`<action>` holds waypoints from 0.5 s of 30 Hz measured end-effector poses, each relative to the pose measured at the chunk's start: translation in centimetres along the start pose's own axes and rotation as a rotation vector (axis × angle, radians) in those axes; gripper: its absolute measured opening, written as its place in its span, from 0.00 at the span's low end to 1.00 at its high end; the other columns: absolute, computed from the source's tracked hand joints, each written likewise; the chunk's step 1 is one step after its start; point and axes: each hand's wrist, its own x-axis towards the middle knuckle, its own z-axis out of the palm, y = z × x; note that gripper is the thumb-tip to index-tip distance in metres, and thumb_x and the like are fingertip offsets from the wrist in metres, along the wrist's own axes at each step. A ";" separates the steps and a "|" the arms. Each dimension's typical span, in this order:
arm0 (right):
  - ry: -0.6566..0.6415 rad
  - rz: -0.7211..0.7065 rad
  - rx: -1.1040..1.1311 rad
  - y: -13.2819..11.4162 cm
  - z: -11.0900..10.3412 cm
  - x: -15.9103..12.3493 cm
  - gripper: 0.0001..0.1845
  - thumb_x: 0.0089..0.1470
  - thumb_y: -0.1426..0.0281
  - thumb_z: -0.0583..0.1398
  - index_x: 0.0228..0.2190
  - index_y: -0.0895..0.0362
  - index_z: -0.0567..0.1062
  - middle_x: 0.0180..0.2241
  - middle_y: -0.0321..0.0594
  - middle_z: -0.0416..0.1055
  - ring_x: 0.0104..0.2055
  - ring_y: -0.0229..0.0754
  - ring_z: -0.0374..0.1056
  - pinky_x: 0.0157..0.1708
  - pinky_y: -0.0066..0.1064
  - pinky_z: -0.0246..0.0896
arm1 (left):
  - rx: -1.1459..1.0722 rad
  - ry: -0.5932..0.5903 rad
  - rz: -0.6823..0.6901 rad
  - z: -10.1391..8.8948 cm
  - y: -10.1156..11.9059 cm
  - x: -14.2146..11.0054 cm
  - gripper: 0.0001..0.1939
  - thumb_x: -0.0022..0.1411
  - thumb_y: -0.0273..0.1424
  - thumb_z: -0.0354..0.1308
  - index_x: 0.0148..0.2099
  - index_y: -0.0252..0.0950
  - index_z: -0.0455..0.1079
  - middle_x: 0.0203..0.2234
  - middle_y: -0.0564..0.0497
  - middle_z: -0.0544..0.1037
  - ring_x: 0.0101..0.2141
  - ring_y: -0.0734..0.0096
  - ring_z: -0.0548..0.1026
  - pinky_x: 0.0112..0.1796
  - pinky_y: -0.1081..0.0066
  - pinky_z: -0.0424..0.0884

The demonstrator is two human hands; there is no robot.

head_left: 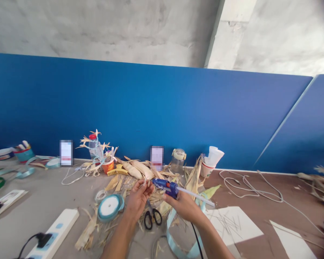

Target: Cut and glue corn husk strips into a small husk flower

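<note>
My left hand (137, 197) pinches a small pale piece (145, 180), which looks like dried corn husk; the fingers partly hide it. Wrapped round a blue hot glue gun (166, 186) is my right hand (184, 205). The gun's nozzle points left, close by the left fingertips; I cannot tell whether it touches the piece. A long translucent glue stick (197, 197) juts from its back end. Black-handled scissors (152, 218) lie below, between my forearms. Dried husk scraps (162, 207) are strewn underneath. Light blue ribbon (170, 230) loops beside my right forearm.
A ribbon roll (109, 207) lies left of my left hand, with a power strip (56, 230) nearer. Behind stand a decorated bottle (93, 145), two phones, a lidded jar (178, 160) and a paper-filled cup (207, 169). White sheets (248, 228) and cables (248, 183) lie right.
</note>
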 end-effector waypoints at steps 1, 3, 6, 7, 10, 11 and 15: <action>0.006 -0.001 0.000 0.1 0.0 0.0 0.21 0.52 0.59 0.56 0.44 0.57 0.73 0.39 0.41 0.75 0.41 0.50 0.68 0.43 0.36 0.62 | 0.003 0.000 -0.004 0.0 0.0 0.0 0.13 0.43 0.27 0.70 0.31 0.34 0.70 0.27 0.50 0.80 0.28 0.70 0.78 0.34 0.70 0.74; 0.027 0.020 -0.013 0.2 -0.1 0.0 0.21 0.52 0.57 0.56 0.42 0.58 0.74 0.36 0.41 0.75 0.40 0.50 0.68 0.41 0.36 0.62 | 0.011 0.005 -0.012 -0.1 0.0 0.0 0.13 0.43 0.27 0.70 0.32 0.33 0.70 0.29 0.48 0.81 0.29 0.69 0.79 0.35 0.71 0.74; 0.061 0.051 -0.026 0.3 -0.2 0.0 0.21 0.51 0.55 0.55 0.39 0.58 0.75 0.35 0.41 0.75 0.39 0.51 0.69 0.39 0.36 0.62 | 0.019 0.010 -0.017 0.0 0.1 -0.1 0.14 0.43 0.28 0.70 0.32 0.33 0.69 0.30 0.45 0.81 0.29 0.69 0.79 0.35 0.71 0.73; 0.075 0.057 -0.029 0.3 -0.3 0.0 0.22 0.52 0.55 0.55 0.39 0.58 0.74 0.35 0.42 0.75 0.40 0.51 0.69 0.40 0.36 0.62 | 0.019 0.011 -0.016 0.0 0.2 -0.1 0.14 0.43 0.28 0.70 0.32 0.33 0.69 0.30 0.45 0.81 0.29 0.69 0.79 0.35 0.71 0.73; 0.141 0.062 -0.086 0.5 -0.6 0.1 0.20 0.52 0.56 0.55 0.40 0.57 0.72 0.37 0.43 0.74 0.41 0.50 0.68 0.40 0.35 0.61 | 0.021 0.017 -0.013 0.0 0.2 -0.2 0.15 0.43 0.28 0.70 0.32 0.34 0.69 0.30 0.45 0.81 0.28 0.69 0.79 0.35 0.70 0.73; 0.158 0.066 -0.134 0.5 -0.7 0.1 0.19 0.52 0.57 0.55 0.39 0.57 0.72 0.36 0.44 0.73 0.40 0.49 0.68 0.39 0.34 0.60 | 0.022 0.023 -0.012 0.0 0.3 -0.2 0.15 0.42 0.28 0.70 0.32 0.34 0.69 0.30 0.45 0.81 0.28 0.69 0.79 0.35 0.70 0.73; 0.150 0.132 -0.444 0.9 -0.6 0.3 0.11 0.50 0.63 0.57 0.31 0.59 0.70 0.34 0.45 0.69 0.34 0.46 0.68 0.34 0.32 0.58 | 0.045 0.037 -0.012 -0.1 0.3 -0.1 0.14 0.44 0.28 0.69 0.33 0.34 0.69 0.30 0.45 0.81 0.28 0.69 0.79 0.35 0.69 0.74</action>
